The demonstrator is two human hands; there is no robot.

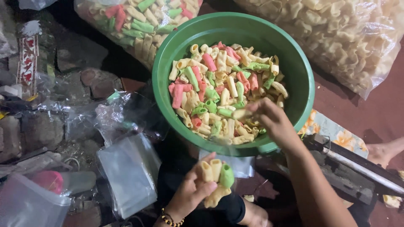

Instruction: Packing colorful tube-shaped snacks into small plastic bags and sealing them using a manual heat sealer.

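Note:
A green plastic basin (294, 63) holds a heap of tube-shaped crackers in cream, pink and green. My right hand (271, 122) reaches into the basin's near right side and pinches a cream cracker (240, 113) at its fingertips. My left hand (194, 191), with a bead bracelet on the wrist, hovers below the basin's near rim and grips a small bunch of crackers (216, 180), cream ones and one green.
A clear bag of mixed coloured crackers (139, 21) lies behind the basin, a big bag of pale crackers (349, 38) to the right. A stack of empty clear plastic bags (130, 172) sits at left. A metal bar device (357, 168) lies at right, near a bare foot (385, 151).

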